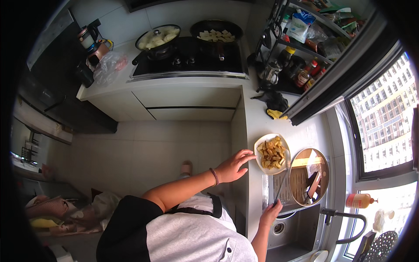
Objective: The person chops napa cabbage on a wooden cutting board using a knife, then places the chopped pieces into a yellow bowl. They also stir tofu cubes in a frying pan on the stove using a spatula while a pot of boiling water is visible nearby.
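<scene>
A pale, rounded-square plate (258, 166) holds browned, fried-looking pieces of food (272, 152) on the counter to my right. My left hand (234, 165) reaches to the plate's near side, fingers spread and fingertips at its rim; whether they touch is unclear. Lower right, above the sink's edge, my right hand (272, 211) grips the end of a long, thin dark utensil (282, 183). The utensil's far end reaches the plate's right rim, and its exact kind cannot be told. Beside the plate, a round, glass-like lid (296, 193) with a pale rim rests over a slotted metal drainer (277, 185).
On the black cooktop (196, 67) stand a glass-lidded pan (158, 37) of pale food and an open frying pan (216, 31) with white pieces. A window frame (327, 95) juts over the counter near a black-and-yellow cloth item (275, 103). A faucet (352, 216) overhangs the sink (294, 229).
</scene>
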`<state>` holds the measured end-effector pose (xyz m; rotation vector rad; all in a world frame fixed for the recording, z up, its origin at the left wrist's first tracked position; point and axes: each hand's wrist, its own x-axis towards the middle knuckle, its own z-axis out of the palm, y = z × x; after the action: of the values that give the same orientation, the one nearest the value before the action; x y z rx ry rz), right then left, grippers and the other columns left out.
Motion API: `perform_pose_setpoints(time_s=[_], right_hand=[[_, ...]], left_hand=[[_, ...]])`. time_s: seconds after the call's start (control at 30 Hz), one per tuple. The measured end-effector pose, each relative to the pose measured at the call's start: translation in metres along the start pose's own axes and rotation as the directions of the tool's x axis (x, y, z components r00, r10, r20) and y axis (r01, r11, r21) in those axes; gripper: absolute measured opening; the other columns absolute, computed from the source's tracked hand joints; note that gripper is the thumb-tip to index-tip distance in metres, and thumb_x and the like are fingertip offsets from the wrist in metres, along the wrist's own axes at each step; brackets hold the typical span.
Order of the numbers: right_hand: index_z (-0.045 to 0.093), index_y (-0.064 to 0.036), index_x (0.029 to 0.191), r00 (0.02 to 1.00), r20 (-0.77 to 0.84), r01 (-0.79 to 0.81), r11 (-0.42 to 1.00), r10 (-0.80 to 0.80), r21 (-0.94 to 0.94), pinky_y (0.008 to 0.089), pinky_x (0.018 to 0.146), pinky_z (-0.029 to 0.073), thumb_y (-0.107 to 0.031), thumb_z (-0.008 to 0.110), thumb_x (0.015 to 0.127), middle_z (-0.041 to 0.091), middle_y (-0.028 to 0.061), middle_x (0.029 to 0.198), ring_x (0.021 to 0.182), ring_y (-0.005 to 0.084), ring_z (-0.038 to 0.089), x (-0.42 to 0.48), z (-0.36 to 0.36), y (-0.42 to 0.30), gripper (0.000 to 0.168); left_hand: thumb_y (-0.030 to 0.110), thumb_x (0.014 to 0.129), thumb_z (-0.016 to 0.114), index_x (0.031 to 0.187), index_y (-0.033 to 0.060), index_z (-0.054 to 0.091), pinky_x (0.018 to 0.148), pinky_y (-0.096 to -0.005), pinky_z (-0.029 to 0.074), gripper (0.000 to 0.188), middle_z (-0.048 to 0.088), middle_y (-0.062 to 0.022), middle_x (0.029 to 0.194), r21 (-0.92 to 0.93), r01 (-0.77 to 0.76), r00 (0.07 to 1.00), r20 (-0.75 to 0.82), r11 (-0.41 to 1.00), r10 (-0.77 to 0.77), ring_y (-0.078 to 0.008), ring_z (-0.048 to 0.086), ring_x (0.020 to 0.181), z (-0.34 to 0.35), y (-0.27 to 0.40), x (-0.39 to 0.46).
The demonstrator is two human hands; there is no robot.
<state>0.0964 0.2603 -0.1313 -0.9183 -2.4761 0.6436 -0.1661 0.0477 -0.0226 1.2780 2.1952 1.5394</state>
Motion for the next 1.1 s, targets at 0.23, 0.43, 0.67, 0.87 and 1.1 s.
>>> perform_pose_setpoints(time_s=[0.23, 0.43, 0.67, 0.87, 1.1], right_hand=[[0.049, 0.005, 0.127, 0.993, -0.115, 0.044, 0.999, -0.040, 0.027, 0.0479, 0.091, 0.046, -0.005, 0.051, 0.098, 0.056, 0.0243, 0.114, 0.104, 0.0426, 0.056, 0.009, -0.001, -0.042, 0.031], [0.055, 0.003, 0.125, 0.966, -0.105, 0.249, 0.956, -0.235, 0.152, 0.0377, 0.072, 0.049, -0.006, 0.054, 0.098, 0.060, 0.0150, 0.099, 0.081, 0.0270, 0.058, 0.069, 0.047, -0.172, 0.029], [0.041, -0.007, 0.144, 0.976, 0.001, 0.178, 0.801, -0.217, 0.572, 0.0179, 0.049, 0.031, -0.012, 0.054, 0.103, 0.052, -0.0039, 0.074, 0.056, 0.0018, 0.041, 0.226, 0.111, -0.374, 0.043], [0.058, -0.011, 0.135, 0.923, 0.123, 0.286, 0.864, -0.364, 0.414, 0.0225, 0.051, 0.036, -0.008, 0.062, 0.096, 0.054, -0.0034, 0.073, 0.059, 0.0039, 0.047, 0.397, 0.156, -0.474, 0.040], [0.068, -0.017, 0.124, 0.800, 0.167, 0.600, 0.752, -0.577, -0.272, 0.0458, 0.074, 0.056, -0.009, 0.060, 0.086, 0.072, 0.0181, 0.092, 0.083, 0.0365, 0.071, 0.542, 0.190, -0.554, 0.039]], left_hand=[[-0.003, 0.088, 0.066, 0.144, 0.0134, 0.051, 0.097, -0.0334, 0.053, 0.060, 0.041, -0.0085, 0.144, -0.140, 0.005, 0.995, -0.099, 0.990, -0.019, -0.0199, 0.059, 0.112, -0.080, -0.050, 0.031], [-0.001, 0.091, 0.064, 0.141, 0.0139, 0.053, 0.096, -0.0322, 0.051, 0.053, 0.043, -0.0046, 0.142, -0.235, 0.034, 0.995, -0.085, 0.971, -0.055, -0.0177, 0.057, 0.115, -0.179, -0.099, 0.050], [-0.001, 0.091, 0.063, 0.132, 0.0135, 0.059, 0.097, -0.0324, 0.048, 0.043, 0.048, -0.0038, 0.137, -0.283, 0.051, 0.984, -0.147, 0.958, -0.096, -0.0176, 0.055, 0.117, -0.285, -0.141, 0.073], [0.003, 0.093, 0.064, 0.133, 0.0137, 0.058, 0.098, -0.0319, 0.048, 0.041, 0.051, -0.0012, 0.134, -0.315, 0.124, 0.960, -0.201, 0.941, -0.194, -0.0154, 0.055, 0.115, -0.333, -0.171, 0.123], [0.020, 0.101, 0.063, 0.154, 0.0215, 0.038, 0.095, -0.0332, 0.052, 0.059, 0.054, -0.0094, 0.130, -0.420, 0.282, 0.942, -0.051, 0.862, -0.333, -0.0152, 0.057, 0.105, -0.345, -0.212, 0.191]])
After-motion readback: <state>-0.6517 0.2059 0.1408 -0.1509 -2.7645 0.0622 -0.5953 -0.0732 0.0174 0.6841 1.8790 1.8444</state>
